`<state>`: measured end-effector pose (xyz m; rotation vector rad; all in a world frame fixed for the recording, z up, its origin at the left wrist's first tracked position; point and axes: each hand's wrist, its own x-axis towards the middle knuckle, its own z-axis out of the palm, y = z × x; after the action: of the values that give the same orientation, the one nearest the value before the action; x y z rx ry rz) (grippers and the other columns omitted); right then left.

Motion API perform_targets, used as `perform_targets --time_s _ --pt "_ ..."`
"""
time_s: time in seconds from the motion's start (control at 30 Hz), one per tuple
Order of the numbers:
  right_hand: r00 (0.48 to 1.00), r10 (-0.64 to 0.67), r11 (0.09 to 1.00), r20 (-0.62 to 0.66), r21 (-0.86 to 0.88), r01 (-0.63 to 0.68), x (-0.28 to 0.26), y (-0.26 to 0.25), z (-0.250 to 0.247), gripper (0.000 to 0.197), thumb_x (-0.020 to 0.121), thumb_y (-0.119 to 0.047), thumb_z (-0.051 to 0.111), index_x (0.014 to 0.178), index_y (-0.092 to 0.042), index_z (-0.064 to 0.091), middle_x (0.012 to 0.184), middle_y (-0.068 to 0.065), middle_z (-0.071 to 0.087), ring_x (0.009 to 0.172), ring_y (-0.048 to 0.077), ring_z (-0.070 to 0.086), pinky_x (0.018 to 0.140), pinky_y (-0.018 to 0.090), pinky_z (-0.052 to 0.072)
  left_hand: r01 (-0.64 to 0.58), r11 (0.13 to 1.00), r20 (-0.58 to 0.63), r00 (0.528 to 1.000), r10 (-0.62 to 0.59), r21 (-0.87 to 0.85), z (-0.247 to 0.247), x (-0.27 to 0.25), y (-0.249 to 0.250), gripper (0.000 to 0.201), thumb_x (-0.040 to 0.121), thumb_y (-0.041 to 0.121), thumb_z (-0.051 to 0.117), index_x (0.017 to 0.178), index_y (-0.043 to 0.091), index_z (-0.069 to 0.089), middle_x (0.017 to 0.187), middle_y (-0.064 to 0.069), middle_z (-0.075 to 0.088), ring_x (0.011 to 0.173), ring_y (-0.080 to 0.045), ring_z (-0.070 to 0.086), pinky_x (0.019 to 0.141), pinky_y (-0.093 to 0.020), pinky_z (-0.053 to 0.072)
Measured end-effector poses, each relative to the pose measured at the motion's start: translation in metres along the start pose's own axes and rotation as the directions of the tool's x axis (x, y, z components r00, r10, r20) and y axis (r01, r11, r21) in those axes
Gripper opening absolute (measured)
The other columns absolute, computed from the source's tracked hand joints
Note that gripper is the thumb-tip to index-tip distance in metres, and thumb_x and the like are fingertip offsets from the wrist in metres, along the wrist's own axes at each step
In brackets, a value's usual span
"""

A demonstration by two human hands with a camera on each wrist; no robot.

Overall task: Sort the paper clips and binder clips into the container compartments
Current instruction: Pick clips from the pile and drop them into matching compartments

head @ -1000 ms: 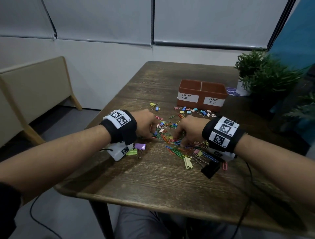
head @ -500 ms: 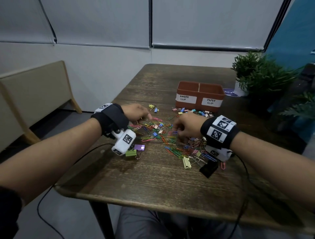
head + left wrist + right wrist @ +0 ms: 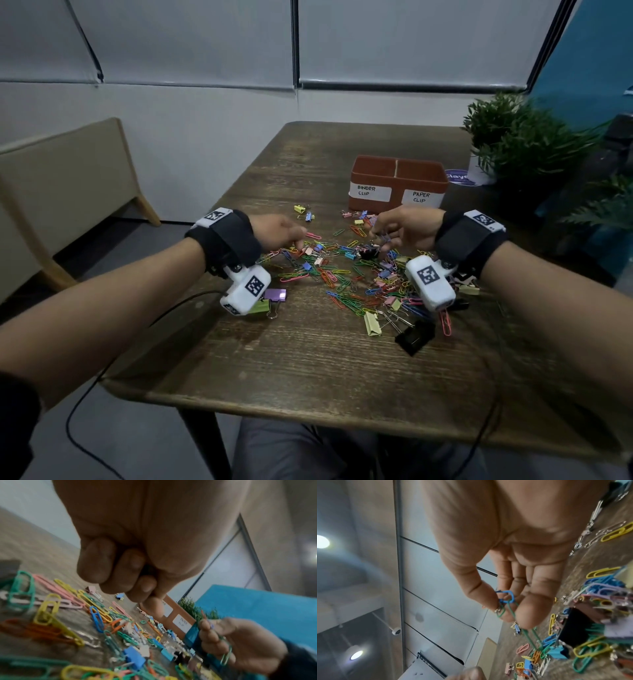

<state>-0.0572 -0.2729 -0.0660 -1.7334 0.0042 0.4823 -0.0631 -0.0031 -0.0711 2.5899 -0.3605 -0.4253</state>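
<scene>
A: What has the right hand [image 3: 406, 228] got?

B: A few paper clips [image 3: 504, 602], pinched between thumb and fingertips. The wrist view shows a blue one and green ones, linked or tangled so a green one trails down toward the pile [image 3: 356, 274]. The hand is raised off the worktop [image 3: 308, 359], just in front of the container [image 3: 399, 183].

A: Why hold them up like that?

B: I'd judge it's the carry toward the compartment labelled "PAPER CLIP" [image 3: 421, 197], which is the right-hand half. Lifting the bunch clear probably helps shake loose anything snagged from the heap.

A: And the left hand [image 3: 279, 231]?

B: Low over the left edge of the pile, fingers curled tight into the palm with the thumb pressed against them. Whether anything is inside that fist I cannot tell; the wrist camera shows only knuckles and fingertips.

A: Where are the rest of the clips?

B: Scattered on the worktop between the two hands and the container, paper clips and binder clips mixed. A purple binder clip [image 3: 275, 294] lies apart near the left wrist, and a black binder clip [image 3: 414, 337] sits at the near right edge of the heap.

A: Anything in the container?

B: Its insides aren't visible from here. Most of the sorting looks yet to be done.
</scene>
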Motion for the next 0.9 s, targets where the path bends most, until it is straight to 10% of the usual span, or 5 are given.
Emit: perform_targets --time_s 0.1,0.3,0.63,0.9 --pt "1.0 0.027 1.0 -0.002 -0.014 -0.027 0.001 0.001 0.0 0.004 0.086 0.004 0.06 0.085 0.003 0.062 0.079 0.013 0.063 0.063 0.019 0.059 0.054 0.025 0.057 -0.016 0.948 0.007 1.0 0.014 0.318 0.003 -0.003 0.007 0.046 0.098 0.055 0.039 0.088 0.019 0.067 0.076 0.006 0.059 0.076 -0.013 0.054 0.073 -0.031 0.042" --pt "0.998 0.017 0.989 0.055 -0.147 -0.009 0.004 0.005 0.01 0.008 0.087 0.006 0.06 0.08 0.003 0.062 0.071 0.014 0.06 0.057 0.017 0.06 0.053 0.025 0.056 0.094 0.757 -0.009 0.993 -0.116 0.646 0.004 -0.008 0.019 0.069 0.062 0.078 0.069 0.085 0.012 0.068 0.082 -0.003 0.069 0.079 -0.019 0.064 0.061 -0.028 0.047" --pt "0.997 -0.005 0.972 0.074 -0.233 0.022 0.01 0.005 0.016 0.003 0.086 0.004 0.061 0.085 0.006 0.063 0.075 0.015 0.061 0.058 0.017 0.06 0.053 0.025 0.054 -0.111 0.752 0.132 0.991 0.033 0.65 0.016 -0.006 0.019 0.018 0.085 0.029 0.063 0.08 0.011 0.065 0.079 -0.004 0.063 0.07 -0.017 0.054 0.063 -0.03 0.047" --pt "0.997 -0.076 0.98 -0.017 -0.183 0.072 0.005 -0.01 -0.012 0.005 0.089 0.006 0.058 0.085 0.005 0.061 0.069 0.014 0.061 0.06 0.02 0.056 0.055 0.023 0.056 -0.2 0.817 0.109 0.98 0.168 0.541 -0.018 -0.009 0.022 0.008 0.088 0.035 0.068 0.087 0.028 0.072 0.078 0.014 0.065 0.072 -0.003 0.057 0.061 -0.017 0.04"
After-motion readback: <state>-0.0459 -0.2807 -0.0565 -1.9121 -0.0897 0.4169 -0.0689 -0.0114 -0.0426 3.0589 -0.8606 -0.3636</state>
